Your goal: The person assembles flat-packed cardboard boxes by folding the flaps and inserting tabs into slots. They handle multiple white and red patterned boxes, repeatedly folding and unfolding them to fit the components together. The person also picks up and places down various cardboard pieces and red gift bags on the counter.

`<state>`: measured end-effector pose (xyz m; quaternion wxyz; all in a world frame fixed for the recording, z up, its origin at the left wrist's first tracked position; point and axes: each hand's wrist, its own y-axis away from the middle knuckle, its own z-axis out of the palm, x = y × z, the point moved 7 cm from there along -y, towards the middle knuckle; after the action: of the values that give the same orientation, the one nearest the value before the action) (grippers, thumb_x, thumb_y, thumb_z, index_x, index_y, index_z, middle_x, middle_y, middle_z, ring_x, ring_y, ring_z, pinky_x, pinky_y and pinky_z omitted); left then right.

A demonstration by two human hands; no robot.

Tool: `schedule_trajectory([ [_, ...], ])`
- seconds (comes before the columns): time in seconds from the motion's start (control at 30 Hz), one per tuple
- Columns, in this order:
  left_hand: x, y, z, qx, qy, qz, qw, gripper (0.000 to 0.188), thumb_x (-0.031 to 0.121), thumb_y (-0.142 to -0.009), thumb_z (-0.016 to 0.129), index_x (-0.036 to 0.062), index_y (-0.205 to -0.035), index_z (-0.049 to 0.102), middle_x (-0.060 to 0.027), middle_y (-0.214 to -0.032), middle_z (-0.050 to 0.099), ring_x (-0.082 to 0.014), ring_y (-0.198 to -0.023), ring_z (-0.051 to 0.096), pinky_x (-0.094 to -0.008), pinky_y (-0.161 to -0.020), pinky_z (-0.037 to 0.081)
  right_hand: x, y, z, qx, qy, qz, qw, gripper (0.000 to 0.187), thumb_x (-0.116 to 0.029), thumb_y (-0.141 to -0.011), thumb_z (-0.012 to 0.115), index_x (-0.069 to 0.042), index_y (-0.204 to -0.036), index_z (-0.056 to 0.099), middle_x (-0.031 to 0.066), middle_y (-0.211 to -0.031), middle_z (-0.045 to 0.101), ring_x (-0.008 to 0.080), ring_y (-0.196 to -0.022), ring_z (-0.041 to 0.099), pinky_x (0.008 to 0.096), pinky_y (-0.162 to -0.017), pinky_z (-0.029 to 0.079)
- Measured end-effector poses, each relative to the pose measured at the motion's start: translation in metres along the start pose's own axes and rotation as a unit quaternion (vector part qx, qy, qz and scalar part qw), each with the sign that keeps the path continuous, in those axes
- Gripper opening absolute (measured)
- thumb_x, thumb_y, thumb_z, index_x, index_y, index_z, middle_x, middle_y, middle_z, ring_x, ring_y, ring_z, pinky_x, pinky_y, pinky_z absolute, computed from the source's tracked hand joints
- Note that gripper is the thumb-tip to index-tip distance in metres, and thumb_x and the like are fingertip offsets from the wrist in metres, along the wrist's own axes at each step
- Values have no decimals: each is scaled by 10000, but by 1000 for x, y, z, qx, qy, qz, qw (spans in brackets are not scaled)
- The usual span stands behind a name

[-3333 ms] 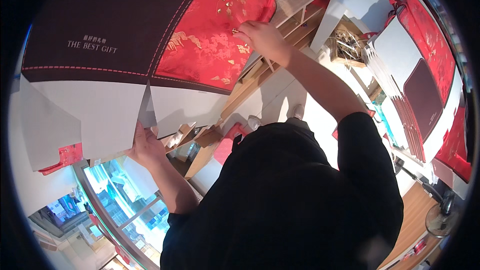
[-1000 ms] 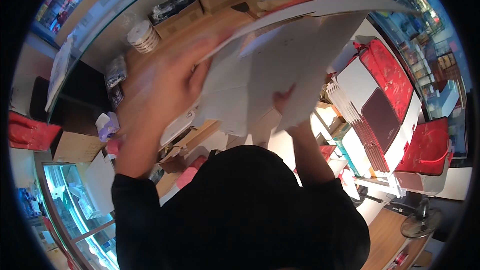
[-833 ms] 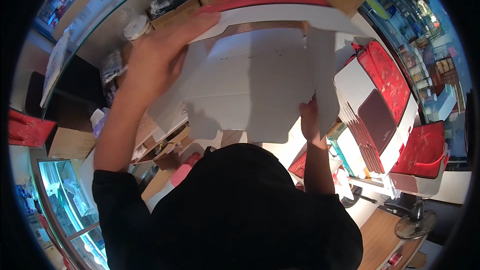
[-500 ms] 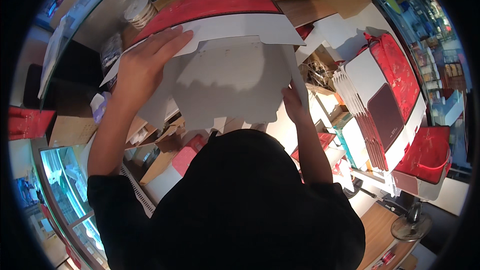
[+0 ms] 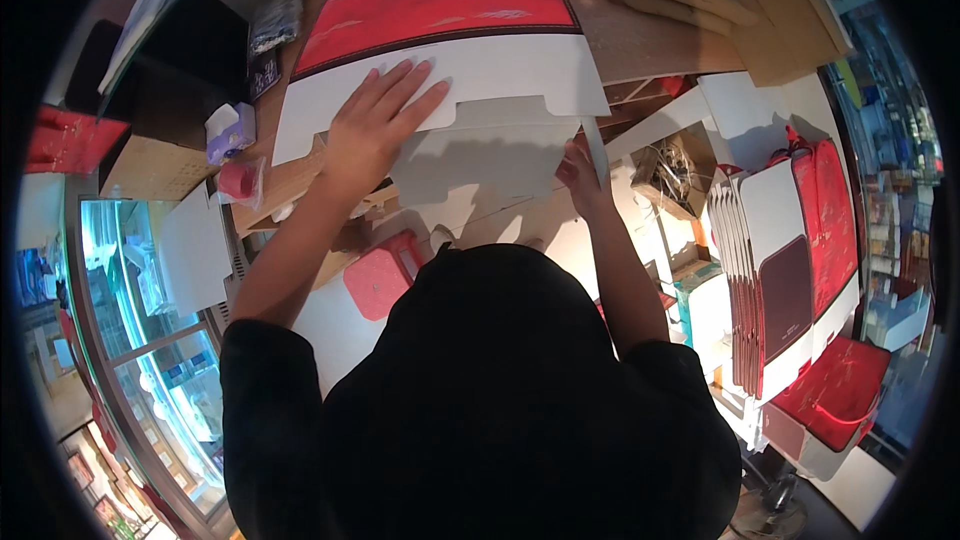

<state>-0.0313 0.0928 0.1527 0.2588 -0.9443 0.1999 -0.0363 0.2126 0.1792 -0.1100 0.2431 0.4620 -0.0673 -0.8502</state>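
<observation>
A large flat box blank [image 5: 480,60], red on its far part and white on the near part, lies on the wooden table [image 5: 640,35] in front of me. My left hand [image 5: 375,120] presses flat on the white panel, fingers spread. My right hand [image 5: 582,172] pinches the blank's thin white flap at its near right corner. A white flap [image 5: 480,155] hangs toward me between both hands.
A stack of folded red, white and dark box blanks [image 5: 780,280] stands at the right. A red bag [image 5: 840,400] sits below it. Cardboard pieces [image 5: 770,10] lie at the far right. A small red stool [image 5: 385,270] and a purple-white packet [image 5: 230,130] are at the left.
The blank was held up in the air a second ago; it has come down flat onto the table, red face up, with my left hand now flat on it.
</observation>
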Motion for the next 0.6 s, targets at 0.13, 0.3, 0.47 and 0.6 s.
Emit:
schedule_trajectory([
  [0.13, 7, 3, 12, 25, 12, -25, 999, 608, -103, -639, 492, 149, -1189, 550, -83, -1240, 528, -268, -1133, 512, -452, -946, 417, 27, 42, -20, -137, 354, 223, 898, 387, -191, -854, 598, -10, -1169, 463, 117, -991, 580, 185, -797, 613, 296, -696, 521],
  [0.3, 18, -5, 27, 8, 31, -30, 999, 613, -93, -649, 466, 154, -1205, 544, -84, -1275, 500, -267, -1173, 474, -470, -981, 370, -41, 116, 144, -237, 176, 36, 955, 464, -185, -854, 563, -16, -1267, 435, 78, -1103, 584, 204, -1050, 547, 334, -962, 398],
  [0.47, 21, -7, 39, -9, 34, -16, 999, 495, 81, -748, 490, 164, -1236, 508, -76, -1283, 484, -258, -1185, 454, -485, -993, 340, -70, 41, 178, -85, -248, -94, 960, 350, -73, -847, 535, -15, -1183, 459, 79, -1142, 545, 212, -1097, 507, 361, -982, 379],
  [0.6, 14, -2, 30, -47, 54, -67, 995, 537, -1, -729, 561, 161, -1240, 519, -79, -1336, 435, -258, -1231, 412, -482, -1026, 300, -85, 20, 186, -91, -239, -77, 964, 324, -21, -832, 511, -15, -1153, 467, 96, -1142, 535, 223, -1090, 508, 370, -963, 398],
])
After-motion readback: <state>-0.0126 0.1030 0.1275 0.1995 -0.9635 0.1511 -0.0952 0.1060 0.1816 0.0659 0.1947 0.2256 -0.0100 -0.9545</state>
